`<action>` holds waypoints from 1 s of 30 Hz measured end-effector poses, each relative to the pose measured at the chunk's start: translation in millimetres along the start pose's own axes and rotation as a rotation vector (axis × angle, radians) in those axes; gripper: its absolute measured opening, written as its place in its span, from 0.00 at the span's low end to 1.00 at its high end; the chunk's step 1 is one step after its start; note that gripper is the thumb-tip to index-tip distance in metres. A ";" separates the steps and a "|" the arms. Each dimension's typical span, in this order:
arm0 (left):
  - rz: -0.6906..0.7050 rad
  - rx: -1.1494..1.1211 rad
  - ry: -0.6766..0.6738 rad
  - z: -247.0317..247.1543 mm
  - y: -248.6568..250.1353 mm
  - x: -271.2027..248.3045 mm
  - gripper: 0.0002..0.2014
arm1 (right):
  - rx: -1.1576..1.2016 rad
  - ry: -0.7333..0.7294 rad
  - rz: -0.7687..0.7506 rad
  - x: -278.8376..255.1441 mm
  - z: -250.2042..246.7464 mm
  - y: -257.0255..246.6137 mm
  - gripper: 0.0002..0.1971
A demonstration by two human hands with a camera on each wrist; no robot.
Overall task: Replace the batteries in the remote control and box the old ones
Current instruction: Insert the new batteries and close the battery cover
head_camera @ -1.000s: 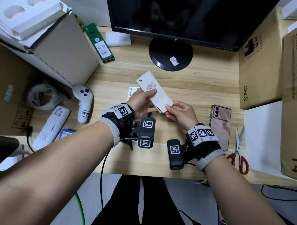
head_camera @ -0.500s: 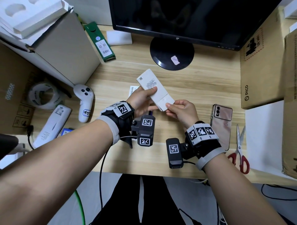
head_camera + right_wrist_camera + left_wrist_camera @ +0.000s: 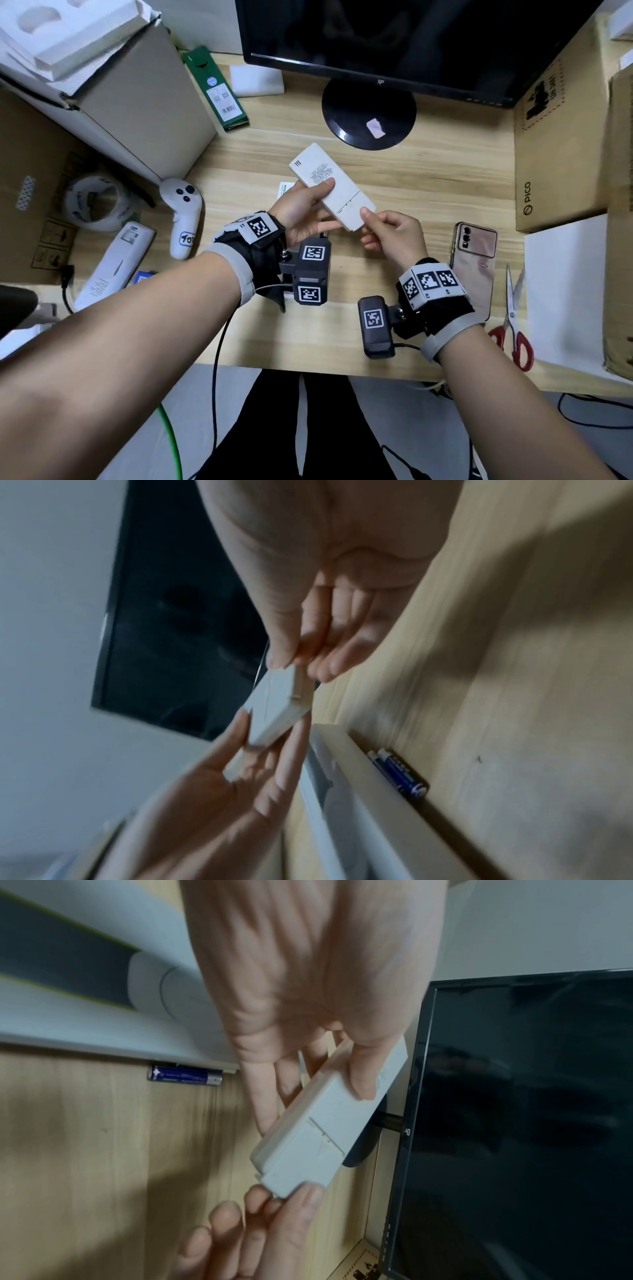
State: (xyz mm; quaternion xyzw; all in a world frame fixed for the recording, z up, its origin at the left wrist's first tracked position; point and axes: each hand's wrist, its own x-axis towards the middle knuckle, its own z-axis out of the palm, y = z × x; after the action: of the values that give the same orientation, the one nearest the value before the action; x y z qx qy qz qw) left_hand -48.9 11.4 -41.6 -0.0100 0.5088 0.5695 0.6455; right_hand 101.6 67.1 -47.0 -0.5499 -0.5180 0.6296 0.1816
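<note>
A white remote control (image 3: 330,186) is held above the desk with its back up and its label showing. My left hand (image 3: 310,202) grips its middle, thumb on the label and fingers underneath. My right hand (image 3: 371,222) pinches the near end, thumb on the battery cover (image 3: 352,209), which lies flush with the body. The left wrist view shows the remote (image 3: 329,1129) with the cover seam and my right fingertips (image 3: 301,1202) at its end. Two blue batteries (image 3: 400,773) lie on the desk against a flat white box (image 3: 346,753); one battery (image 3: 185,1075) shows in the left wrist view.
A monitor stand (image 3: 368,113) is behind the remote. A phone (image 3: 474,260) and red scissors (image 3: 513,325) lie to the right, by cardboard boxes (image 3: 561,164). To the left are a white game controller (image 3: 181,216), a second remote (image 3: 116,260), a tape roll (image 3: 96,202) and a green box (image 3: 215,89).
The cover piece that stuck out askew at the remote's near end now lies in line with the body. My right thumb has shifted onto it.
</note>
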 end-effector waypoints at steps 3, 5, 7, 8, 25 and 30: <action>0.011 -0.029 -0.002 -0.1 1.2 -0.7 0.02 | 0.153 -0.077 0.083 -2.7 -4.4 1.8 0.08; 0.012 -0.026 -0.010 1.2 1.4 -1.5 0.02 | 0.268 -0.125 0.150 -4.7 -5.6 5.3 0.06; 0.004 -0.006 -0.017 2.8 0.9 -1.3 0.02 | 0.366 -0.174 0.183 -6.9 -6.1 7.9 0.04; -0.001 0.011 -0.021 3.4 0.5 -1.0 0.02 | 0.390 -0.194 0.185 -8.1 -6.1 8.4 0.05; 0.021 0.029 -0.069 12.2 7.0 -2.3 0.07 | 0.318 -0.014 0.122 -2.7 -1.3 -6.8 0.09; 0.003 0.146 -0.042 11.0 8.9 -4.9 0.11 | 0.102 -0.049 0.162 -2.8 0.8 -2.8 0.19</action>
State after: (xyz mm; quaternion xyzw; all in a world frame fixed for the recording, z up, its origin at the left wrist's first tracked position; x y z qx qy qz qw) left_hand -47.7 17.5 -28.0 0.0499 0.5353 0.5321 0.6541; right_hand 100.9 65.7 -43.3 -0.5646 -0.4432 0.6809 0.1452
